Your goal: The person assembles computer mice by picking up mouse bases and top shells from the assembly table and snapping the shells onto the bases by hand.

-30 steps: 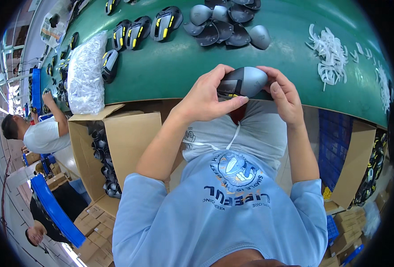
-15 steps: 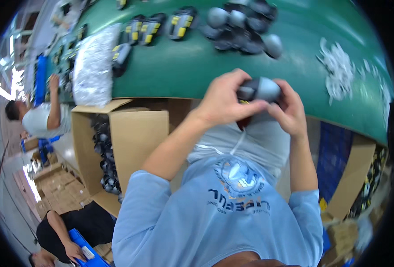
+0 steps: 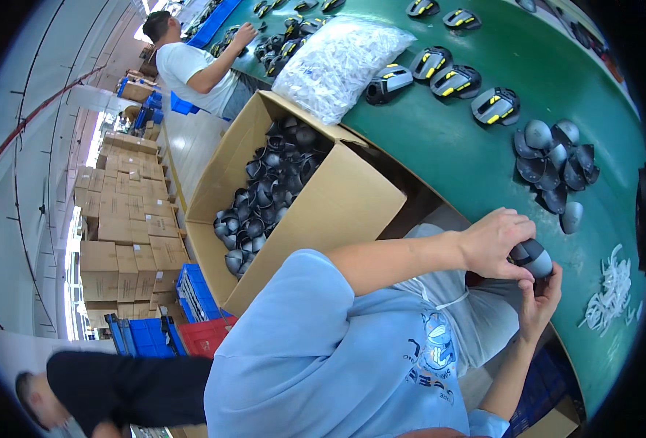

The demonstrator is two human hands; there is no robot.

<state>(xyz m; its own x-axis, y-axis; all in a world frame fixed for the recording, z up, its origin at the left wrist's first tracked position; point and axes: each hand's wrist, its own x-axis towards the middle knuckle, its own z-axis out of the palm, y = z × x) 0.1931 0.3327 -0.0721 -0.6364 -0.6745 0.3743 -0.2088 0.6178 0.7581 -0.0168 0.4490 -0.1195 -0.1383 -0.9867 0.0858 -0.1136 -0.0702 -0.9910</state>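
Note:
A rounded black-and-grey plastic piece (image 3: 534, 257), shaped like a computer mouse, is between my two hands above the green table's near edge. My left hand (image 3: 499, 244) is closed around its dark side. Thumb and fingers of my right hand (image 3: 540, 301) grip it at the grey, lower right end. Just beyond lies a heap of curved grey and black shells (image 3: 551, 166). To the right is a pile of thin white plastic strips (image 3: 609, 292). Farther left on the table, several black-and-grey mouse-shaped units with yellow accents (image 3: 496, 107) are set apart.
An open carton (image 3: 352, 201) full of dark shells stands at my left, below a clear bag of white pieces (image 3: 337, 67). A seated co-worker (image 3: 199, 69) is at the far left, another person in black (image 3: 133, 390) at lower left. Stacked cartons (image 3: 122, 204) and blue crates (image 3: 146, 336) are behind.
The view has swung left, so table and hands appear farther right and more of the carton shows. Both hands still hold the black-and-grey piece.

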